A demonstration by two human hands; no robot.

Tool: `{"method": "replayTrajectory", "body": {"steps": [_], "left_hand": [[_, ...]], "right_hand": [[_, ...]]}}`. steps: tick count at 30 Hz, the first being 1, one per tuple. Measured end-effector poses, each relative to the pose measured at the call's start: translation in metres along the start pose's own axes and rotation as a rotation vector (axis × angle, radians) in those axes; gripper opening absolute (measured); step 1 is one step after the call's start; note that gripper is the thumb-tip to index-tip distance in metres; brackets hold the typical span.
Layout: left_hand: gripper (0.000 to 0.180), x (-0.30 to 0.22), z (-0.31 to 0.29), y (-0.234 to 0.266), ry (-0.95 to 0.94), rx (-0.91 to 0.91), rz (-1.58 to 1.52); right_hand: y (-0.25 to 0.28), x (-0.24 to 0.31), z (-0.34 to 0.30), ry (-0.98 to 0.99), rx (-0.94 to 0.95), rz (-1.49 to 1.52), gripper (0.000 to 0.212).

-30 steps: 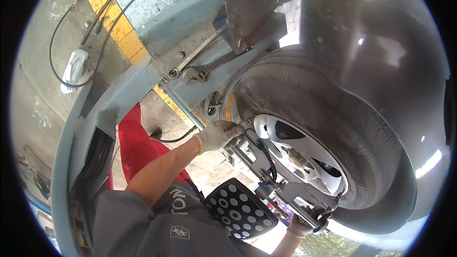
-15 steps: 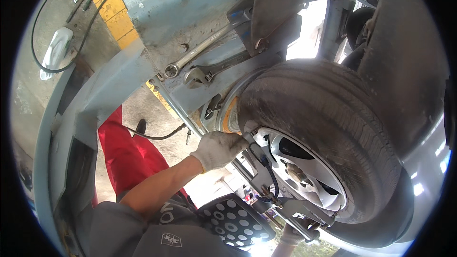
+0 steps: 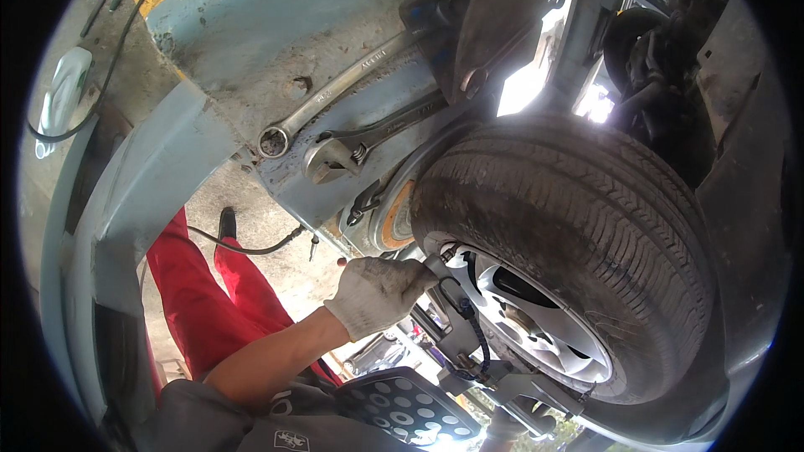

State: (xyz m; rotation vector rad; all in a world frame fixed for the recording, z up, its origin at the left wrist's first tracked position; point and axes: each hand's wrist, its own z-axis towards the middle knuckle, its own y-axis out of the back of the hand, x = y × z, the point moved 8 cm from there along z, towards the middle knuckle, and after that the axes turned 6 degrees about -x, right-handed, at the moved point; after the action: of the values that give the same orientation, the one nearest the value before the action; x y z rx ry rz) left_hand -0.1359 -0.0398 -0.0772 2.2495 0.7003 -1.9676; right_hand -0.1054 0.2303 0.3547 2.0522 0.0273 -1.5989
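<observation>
My left hand (image 3: 377,295), in a pale work glove, is closed around the upper end of a metal wheel clamp (image 3: 523,387). The clamp lies across a silver alloy wheel rim (image 3: 578,341) with a black tyre (image 3: 544,226). Its upper claw is at the rim's edge beside my glove. Near the clamp's lower end is my right hand (image 3: 501,425), gloved, dim and partly hidden behind the metal rods; it seems to grip there. A black alignment target board (image 3: 408,408) with round pale dots sits by the clamp, below my left forearm.
Above the tyre, a combination wrench (image 3: 335,100), an adjustable wrench (image 3: 339,157) and dark pliers (image 3: 363,203) lie on a grey-blue lift platform (image 3: 243,59). A round turning plate (image 3: 394,222) is beside the tyre. A hose (image 3: 260,249) crosses near my red-trousered legs (image 3: 197,293).
The view has shifted, so the tools and platform appear further left. My left hand keeps its grip on the clamp's upper end. My right hand is less visible behind the clamp.
</observation>
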Motion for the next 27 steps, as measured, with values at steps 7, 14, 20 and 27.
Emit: {"method": "replayTrajectory", "body": {"steps": [7, 14, 20, 27], "left_hand": [[0.029, -0.001, 0.001, 0.0, 0.044, 0.035, 0.041], [0.038, -0.002, -0.001, -0.003, 0.109, 0.102, 0.037], [0.042, 0.012, -0.015, -0.026, 0.454, 0.213, -0.353], [0.047, 0.02, -0.014, -0.022, 0.478, 0.197, -0.409]], "right_hand": [[-0.028, -0.028, -0.018, -0.259, -0.027, 0.611, 0.063], [-0.094, -0.044, -0.058, -1.419, -0.38, 2.363, 0.046], [-0.048, 0.006, -0.006, -0.505, -0.12, 2.545, 0.053], [-0.034, 0.013, 0.011, -0.755, -0.563, 2.662, 0.059]]}}
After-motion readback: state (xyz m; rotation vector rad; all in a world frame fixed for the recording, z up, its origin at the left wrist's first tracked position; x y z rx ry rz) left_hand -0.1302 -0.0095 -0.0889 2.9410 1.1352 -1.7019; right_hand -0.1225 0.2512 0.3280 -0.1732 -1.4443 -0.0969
